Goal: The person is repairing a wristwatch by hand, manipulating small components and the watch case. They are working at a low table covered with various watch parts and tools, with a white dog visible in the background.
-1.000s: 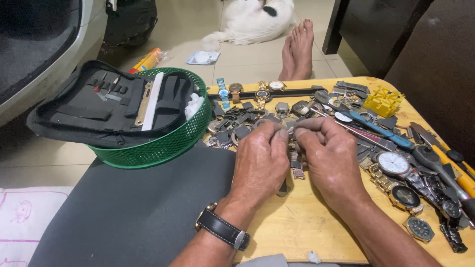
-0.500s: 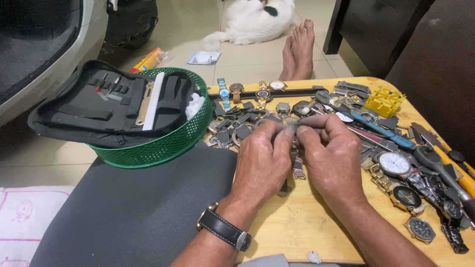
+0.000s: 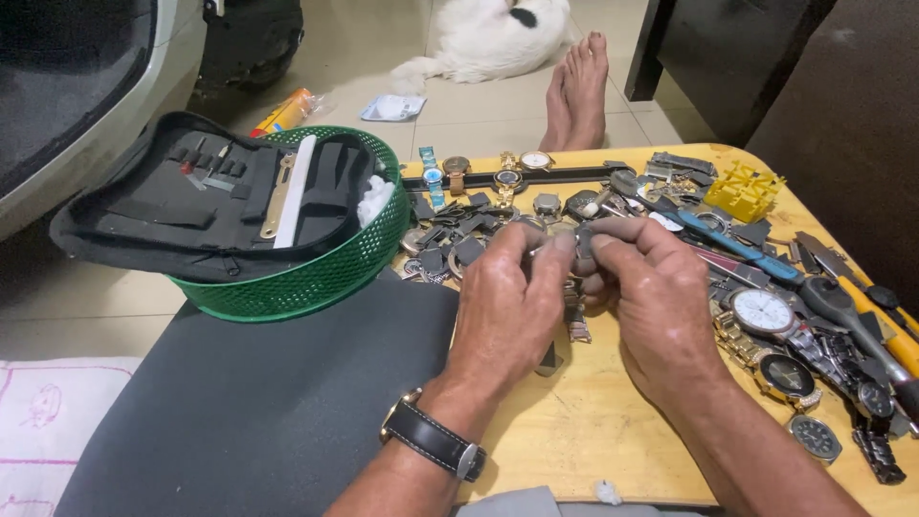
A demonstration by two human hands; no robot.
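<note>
Leftmost, a black tool case (image 3: pixel 220 196) lies open across a green basket (image 3: pixel 316 278), its tools seemingly all in their slots. Beside it, the left hand (image 3: pixel 507 306), with a black-strapped wristwatch (image 3: pixel 436 442), and the right hand (image 3: pixel 656 297) meet above the wooden table (image 3: pixel 593 421), fingertips pinching a small metal watch piece (image 3: pixel 577 251) with a band dangling beneath. Judging by this, the work looks midway: the piece is held, not set down. Rightward, a heap of watches (image 3: pixel 775 325) and loose parts waits unsorted.
</note>
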